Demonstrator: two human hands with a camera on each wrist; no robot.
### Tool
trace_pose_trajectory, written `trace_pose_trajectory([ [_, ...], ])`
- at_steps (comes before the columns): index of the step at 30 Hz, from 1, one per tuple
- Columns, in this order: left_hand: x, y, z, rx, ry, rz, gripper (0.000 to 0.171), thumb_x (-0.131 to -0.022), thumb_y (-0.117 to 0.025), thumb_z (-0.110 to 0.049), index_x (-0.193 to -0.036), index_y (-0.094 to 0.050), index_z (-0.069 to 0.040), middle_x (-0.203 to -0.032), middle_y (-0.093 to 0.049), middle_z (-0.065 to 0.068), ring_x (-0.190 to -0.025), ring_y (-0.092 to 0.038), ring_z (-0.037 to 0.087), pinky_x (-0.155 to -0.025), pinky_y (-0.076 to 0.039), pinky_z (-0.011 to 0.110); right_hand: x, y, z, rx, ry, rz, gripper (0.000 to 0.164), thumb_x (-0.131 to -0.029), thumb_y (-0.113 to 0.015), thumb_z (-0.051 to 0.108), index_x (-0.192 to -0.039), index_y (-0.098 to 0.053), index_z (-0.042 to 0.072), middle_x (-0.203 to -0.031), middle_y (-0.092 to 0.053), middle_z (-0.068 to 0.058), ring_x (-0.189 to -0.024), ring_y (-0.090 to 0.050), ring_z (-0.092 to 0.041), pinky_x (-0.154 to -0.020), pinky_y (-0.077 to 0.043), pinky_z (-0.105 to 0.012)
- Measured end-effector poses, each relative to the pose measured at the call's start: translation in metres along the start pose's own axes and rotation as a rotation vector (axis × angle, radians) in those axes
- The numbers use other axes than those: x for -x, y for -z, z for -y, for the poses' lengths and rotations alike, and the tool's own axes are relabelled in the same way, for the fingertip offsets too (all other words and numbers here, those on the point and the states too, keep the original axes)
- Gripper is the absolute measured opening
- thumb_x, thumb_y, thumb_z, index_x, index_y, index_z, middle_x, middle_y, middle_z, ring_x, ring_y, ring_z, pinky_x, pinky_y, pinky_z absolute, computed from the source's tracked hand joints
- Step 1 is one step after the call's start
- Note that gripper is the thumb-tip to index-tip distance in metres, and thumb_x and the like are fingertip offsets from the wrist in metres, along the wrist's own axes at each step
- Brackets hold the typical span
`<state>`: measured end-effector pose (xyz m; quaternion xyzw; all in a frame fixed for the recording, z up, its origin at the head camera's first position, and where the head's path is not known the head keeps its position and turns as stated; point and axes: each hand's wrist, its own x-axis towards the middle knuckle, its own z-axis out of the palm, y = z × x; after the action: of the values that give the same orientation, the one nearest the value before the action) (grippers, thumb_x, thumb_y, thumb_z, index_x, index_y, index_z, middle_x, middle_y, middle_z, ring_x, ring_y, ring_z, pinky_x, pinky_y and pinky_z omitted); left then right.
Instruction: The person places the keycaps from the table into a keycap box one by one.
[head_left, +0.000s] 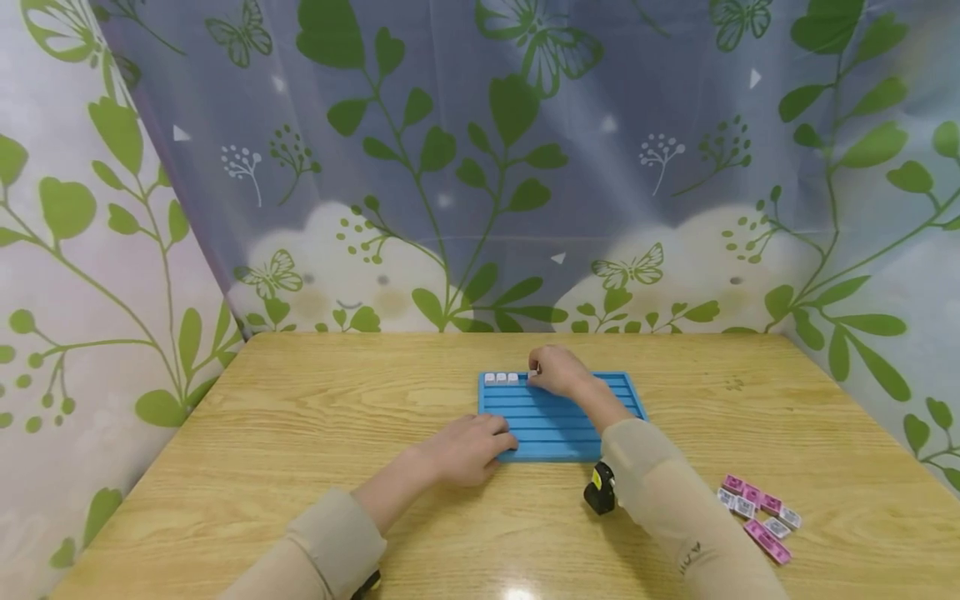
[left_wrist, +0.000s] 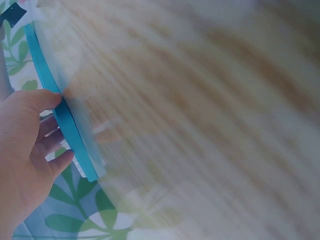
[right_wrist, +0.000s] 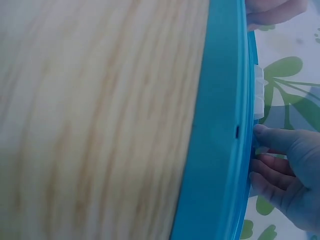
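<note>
A blue ridged tray (head_left: 555,429) lies on the table. My left hand (head_left: 468,450) holds it by its left front corner; in the left wrist view, the thumb presses the tray's edge (left_wrist: 70,125) and the other fingers curve behind it. Three white tiles (head_left: 501,378) stand in a row along the back left groove. Just right of them my right hand (head_left: 558,371) reaches across the tray and pinches another white tile (head_left: 532,374), mostly covered by its fingers. In the right wrist view, the right thumb and fingers (right_wrist: 280,175) are down at the rim beside the white tiles (right_wrist: 258,92).
To the right of the tray, near my right sleeve, several pink and white tiles (head_left: 768,540) lie loosely grouped on the wooden table (head_left: 300,417). A patterned cloth (head_left: 450,167) hangs behind the table's back edge and along both sides.
</note>
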<state>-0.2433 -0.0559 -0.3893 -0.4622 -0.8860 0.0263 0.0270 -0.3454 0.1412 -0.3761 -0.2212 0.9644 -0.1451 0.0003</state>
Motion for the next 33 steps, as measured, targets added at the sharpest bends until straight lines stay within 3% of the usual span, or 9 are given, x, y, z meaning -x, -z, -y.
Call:
trace_pose_trajectory([
  [20,0.0002,-0.0012,-0.0003,0.013,0.011,0.0,0.027,-0.091,-0.057,-0.017,-0.119,-0.059,-0.016,-0.107,-0.052,0.0,-0.097,-0.049,0.015,-0.087,-0.043,0.03,0.0035,0.0002,-0.0047,0.036,0.113,0.003,0.012,-0.086,-0.065,0.01,-0.095,-0.068,0.002,-0.087,-0.064,-0.008,-0.073,-0.056,-0.017,-0.066,-0.047,-0.032],
  [33,-0.0004,-0.0027,0.0006,0.011,0.01,0.003,0.027,-0.091,-0.057,-0.017,-0.118,-0.058,-0.016,-0.107,-0.052,0.0,-0.097,-0.048,0.014,-0.086,-0.043,0.03,0.0014,0.0042,-0.0051,0.061,0.144,0.062,0.008,-0.088,-0.064,0.013,-0.09,-0.061,0.006,-0.075,-0.054,-0.002,-0.067,-0.048,-0.015,-0.061,-0.041,-0.03],
])
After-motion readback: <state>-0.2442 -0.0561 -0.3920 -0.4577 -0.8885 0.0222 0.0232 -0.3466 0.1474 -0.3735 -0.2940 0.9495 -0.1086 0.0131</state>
